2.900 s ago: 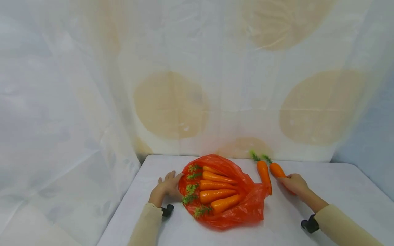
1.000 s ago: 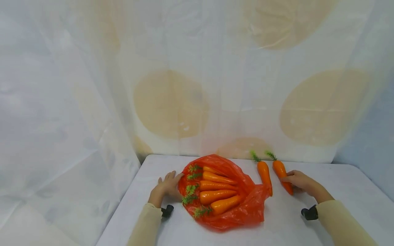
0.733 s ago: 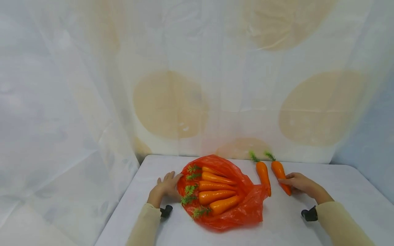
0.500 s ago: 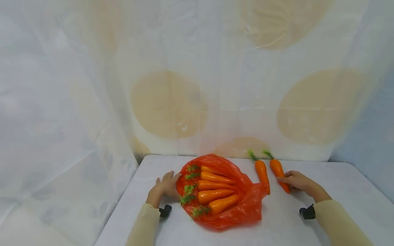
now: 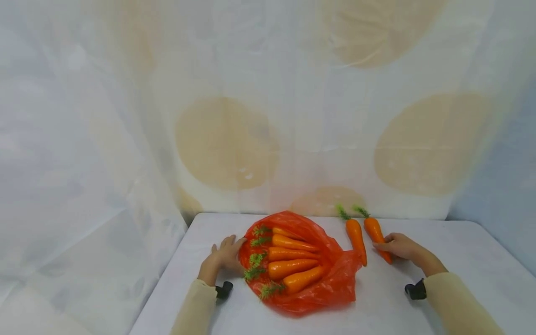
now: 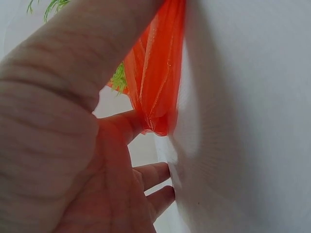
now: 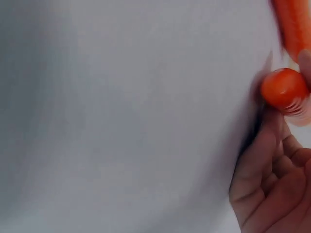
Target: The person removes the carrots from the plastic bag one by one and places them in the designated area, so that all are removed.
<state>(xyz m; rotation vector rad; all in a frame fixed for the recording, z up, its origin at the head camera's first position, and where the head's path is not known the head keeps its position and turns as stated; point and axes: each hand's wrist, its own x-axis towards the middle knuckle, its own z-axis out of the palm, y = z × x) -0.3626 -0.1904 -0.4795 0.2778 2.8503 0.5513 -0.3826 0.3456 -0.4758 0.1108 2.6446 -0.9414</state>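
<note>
Sheeting [image 5: 83, 163] hangs pale at far left and continues behind the white table [image 5: 381, 302], where it carries tan discs. The left hand [image 5: 226, 256], at the end of a cream sleeve [image 5: 194, 304], is ungrasping: fingers spread, the forefinger touching the left rim of a red plastic bag [image 5: 335, 288]. The bag lies on the table with its mouth laid open; its contents are five carrots [image 5: 293, 268] in plain view, ranged side by side, green tops [image 5: 257, 260] to the left and tips pointing into the gathered folds at right. Any item beneath them cannot be seen. To the right of the bag, outside it, lies a loose carrot [image 5: 354, 232], top toward the back, its tip at the bag's edge; contact there cannot be confirmed. Just beside it is a second carrot [image 5: 372, 230], similarly aligned. The right hand [image 5: 403, 247] grasps this one near the tip; the right wrist view shows the thumb on one side and fingers on the other.
</note>
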